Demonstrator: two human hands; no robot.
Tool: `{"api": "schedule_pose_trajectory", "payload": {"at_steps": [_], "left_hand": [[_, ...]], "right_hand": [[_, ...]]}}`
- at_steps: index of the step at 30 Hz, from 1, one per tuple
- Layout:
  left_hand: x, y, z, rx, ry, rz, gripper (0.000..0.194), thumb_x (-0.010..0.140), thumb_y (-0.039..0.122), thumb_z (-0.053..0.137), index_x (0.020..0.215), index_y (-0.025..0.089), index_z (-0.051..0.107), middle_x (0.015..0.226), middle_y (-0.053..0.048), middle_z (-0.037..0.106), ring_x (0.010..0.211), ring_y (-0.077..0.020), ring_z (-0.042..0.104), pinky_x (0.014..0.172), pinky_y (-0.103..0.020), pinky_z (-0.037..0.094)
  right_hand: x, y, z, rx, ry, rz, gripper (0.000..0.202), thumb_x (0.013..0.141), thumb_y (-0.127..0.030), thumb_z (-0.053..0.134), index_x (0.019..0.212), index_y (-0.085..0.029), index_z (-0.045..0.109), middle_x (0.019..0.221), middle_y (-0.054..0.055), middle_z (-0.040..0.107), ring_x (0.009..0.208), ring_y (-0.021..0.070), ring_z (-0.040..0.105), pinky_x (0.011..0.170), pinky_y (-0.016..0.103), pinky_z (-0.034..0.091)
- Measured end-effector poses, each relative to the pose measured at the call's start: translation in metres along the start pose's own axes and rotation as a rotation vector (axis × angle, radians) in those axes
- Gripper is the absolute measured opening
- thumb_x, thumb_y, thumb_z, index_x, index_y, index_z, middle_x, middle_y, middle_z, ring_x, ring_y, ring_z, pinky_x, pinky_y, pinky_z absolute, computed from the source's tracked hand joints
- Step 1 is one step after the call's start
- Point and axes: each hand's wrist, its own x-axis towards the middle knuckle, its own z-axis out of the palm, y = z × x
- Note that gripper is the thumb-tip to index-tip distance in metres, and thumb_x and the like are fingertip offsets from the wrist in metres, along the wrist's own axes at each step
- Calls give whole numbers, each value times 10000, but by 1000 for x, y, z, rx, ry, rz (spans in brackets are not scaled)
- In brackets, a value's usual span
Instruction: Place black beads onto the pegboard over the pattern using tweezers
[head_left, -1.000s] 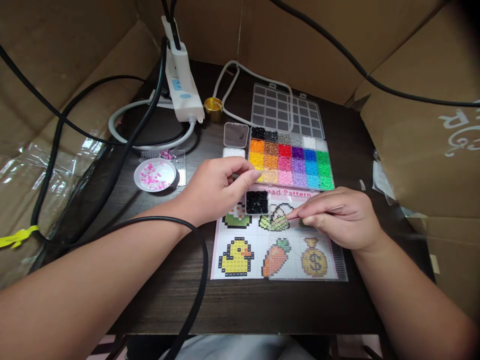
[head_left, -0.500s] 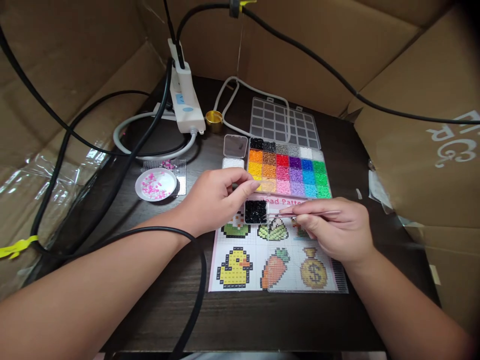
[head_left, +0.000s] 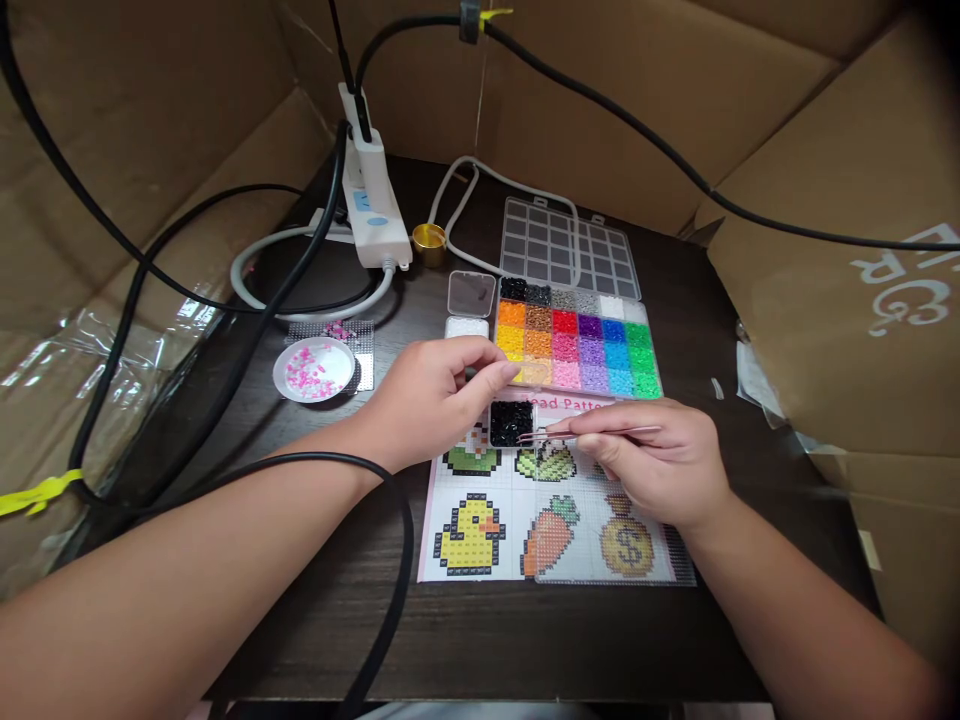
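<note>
My right hand [head_left: 664, 455] is closed around a pair of pinkish metal tweezers [head_left: 592, 433]. Their tips reach over the right side of a small clear box of black beads [head_left: 511, 424]; whether a bead is between them is too small to tell. My left hand [head_left: 442, 390] is closed, thumb and forefinger pinched at the raised clear lid [head_left: 531, 372] of that box. Under the box lies a printed bead pattern sheet [head_left: 469, 540] with a chick, a carrot and a money bag. A clear pegboard [head_left: 681, 560] overlaps its lower right part.
Behind my hands stands an open compartment box of coloured beads [head_left: 592, 348]. A small box of white beads [head_left: 466, 327] is beside it. At left, a white dish [head_left: 341, 388] holds pink and white beads. A power strip [head_left: 375, 215], a gold cup [head_left: 430, 245] and black cables [head_left: 401, 540] are around.
My right hand has moved left with the tweezers, bringing their tips over the black beads. My left hand and the small box have stayed in place.
</note>
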Motion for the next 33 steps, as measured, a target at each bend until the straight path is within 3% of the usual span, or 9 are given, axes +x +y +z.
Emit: {"api": "schedule_pose_trajectory", "payload": {"at_steps": [17, 22, 25, 29, 33], "left_hand": [[0, -1, 0, 7, -1, 1, 324, 894, 432, 533, 795, 165, 688, 670, 17, 645, 586, -97, 537, 538, -222, 368], [0, 1, -1, 16, 0, -2, 328, 896, 420, 527, 747, 162, 664, 624, 25, 607, 568, -93, 515, 535, -222, 364], [0, 1, 0, 15, -8, -11, 325, 892, 424, 530, 759, 162, 669, 619, 23, 608, 557, -95, 512, 530, -225, 362], [0, 0, 0, 10, -1, -17, 325, 893, 436, 531, 796, 166, 686, 673, 12, 651, 592, -105, 544, 545, -228, 372], [1, 1, -1, 12, -4, -21, 330, 893, 437, 531, 799, 162, 687, 686, 3, 662, 605, -113, 557, 547, -229, 374]], "right_hand": [[0, 1, -1, 68, 4, 29, 183, 807, -125, 705, 902, -265, 777, 855, 11, 786, 738, 139, 738, 662, 230, 620], [-5, 7, -12, 189, 23, 77, 173, 820, -139, 702, 911, -266, 774, 857, 22, 784, 633, 124, 708, 498, 200, 563], [-3, 9, -22, 162, -46, 54, 146, 805, -141, 716, 899, -232, 779, 795, 42, 780, 584, 134, 700, 455, 203, 545], [2, 11, -29, 156, -187, -27, 155, 804, -119, 707, 893, -226, 775, 840, 49, 787, 694, 166, 744, 579, 235, 602], [4, 14, -29, 155, -232, -58, 199, 796, -81, 701, 906, -232, 769, 855, 38, 788, 740, 165, 751, 629, 237, 611]]}}
